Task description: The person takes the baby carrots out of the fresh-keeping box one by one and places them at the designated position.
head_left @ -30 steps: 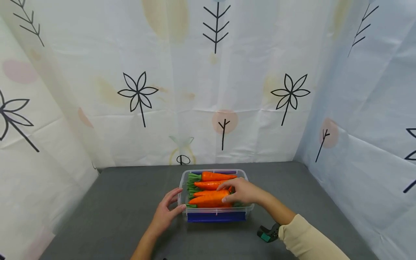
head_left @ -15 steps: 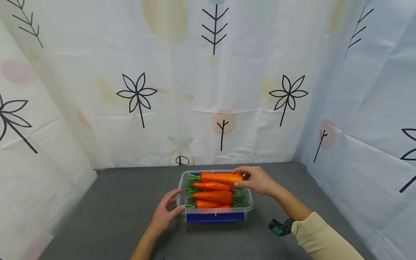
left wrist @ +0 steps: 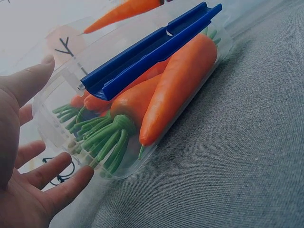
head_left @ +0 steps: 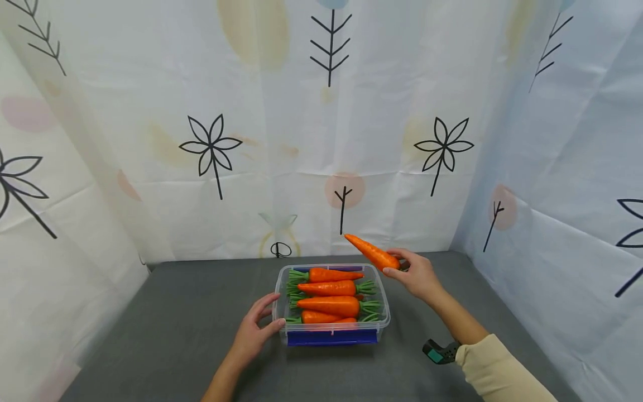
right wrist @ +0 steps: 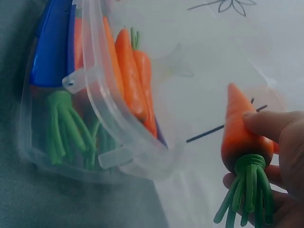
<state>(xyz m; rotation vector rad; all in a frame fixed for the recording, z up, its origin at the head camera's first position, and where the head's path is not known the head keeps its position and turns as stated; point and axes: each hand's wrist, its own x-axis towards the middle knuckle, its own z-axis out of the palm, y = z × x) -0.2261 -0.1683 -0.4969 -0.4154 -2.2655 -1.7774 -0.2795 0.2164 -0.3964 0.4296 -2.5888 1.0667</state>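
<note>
My right hand (head_left: 416, 274) pinches an orange carrot (head_left: 373, 252) near its stem end and holds it in the air above the far right corner of a clear plastic box (head_left: 384, 322). The carrot's tip points up and left; its green stems show below the fingers in the right wrist view. Several more carrots (head_left: 329, 305) with green stems lie side by side in the box. At the box's left side is my left hand (head_left: 255, 329), its fingers spread and relaxed by the wall, thumb near the front left corner.
A blue latch (head_left: 331, 337) runs along the box's front. The box stands on a grey cloth-covered table (head_left: 201, 312). Pale patterned curtains (head_left: 291, 139) enclose the back and both sides. A black and green device (head_left: 440, 352) sits at my right wrist.
My right hand has taken hold of a carrot in the box and lifted it out, up and to the right. The left hand stays at the box's left side.
</note>
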